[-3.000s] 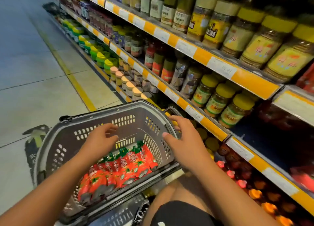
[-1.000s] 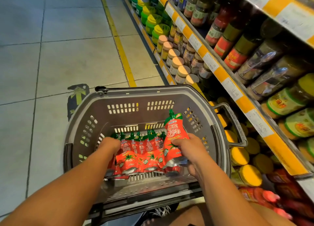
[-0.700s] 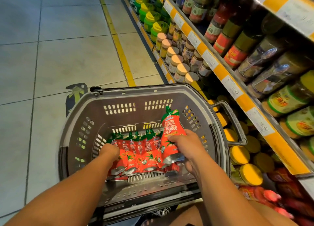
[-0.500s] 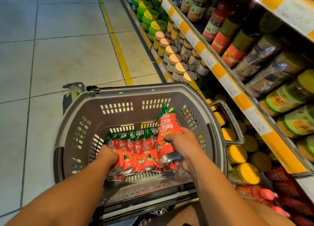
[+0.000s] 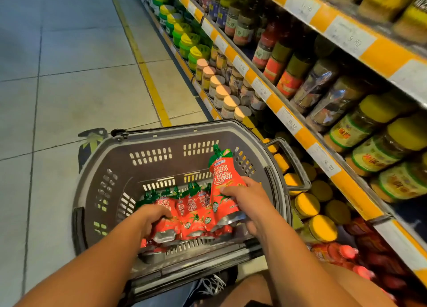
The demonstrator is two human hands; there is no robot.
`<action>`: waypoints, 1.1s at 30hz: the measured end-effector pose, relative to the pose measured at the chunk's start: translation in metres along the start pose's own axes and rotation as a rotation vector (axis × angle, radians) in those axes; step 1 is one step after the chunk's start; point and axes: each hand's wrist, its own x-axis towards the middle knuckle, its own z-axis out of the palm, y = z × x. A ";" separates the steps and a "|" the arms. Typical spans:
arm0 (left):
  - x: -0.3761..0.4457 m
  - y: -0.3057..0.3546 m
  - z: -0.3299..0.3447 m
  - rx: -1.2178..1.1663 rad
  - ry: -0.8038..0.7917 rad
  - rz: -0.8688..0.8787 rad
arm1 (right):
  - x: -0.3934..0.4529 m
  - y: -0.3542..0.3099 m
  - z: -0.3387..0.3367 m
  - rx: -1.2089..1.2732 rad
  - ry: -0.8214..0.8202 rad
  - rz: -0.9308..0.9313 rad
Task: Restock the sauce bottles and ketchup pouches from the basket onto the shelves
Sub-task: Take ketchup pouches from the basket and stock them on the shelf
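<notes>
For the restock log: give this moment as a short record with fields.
place: shop aisle beside stocked shelves
basket: grey basket, tilted toward the camera
contents: red ketchup pouches lying in a row at the bottom
right hand: right hand holds one raised pouch, spout up
left hand: left hand grips a pouch at the row's left end
sauce bottles in basket: none visible
placed on shelf: not yet

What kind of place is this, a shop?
Very likely a supermarket aisle: shelves with price tags along their edges, rows of jars, and a shopping basket of ketchup pouches.
</notes>
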 end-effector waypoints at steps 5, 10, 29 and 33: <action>-0.030 0.000 -0.003 -0.077 -0.089 0.104 | -0.029 -0.001 -0.008 0.074 -0.027 -0.057; -0.078 0.001 0.004 -0.196 -0.153 0.252 | -0.054 -0.002 -0.020 0.128 -0.022 -0.099; -0.256 0.049 0.023 -0.236 -0.324 0.688 | -0.139 -0.007 -0.048 0.507 0.070 -0.340; -0.292 0.049 0.039 -0.221 -0.363 0.789 | -0.159 -0.004 -0.063 0.556 0.114 -0.383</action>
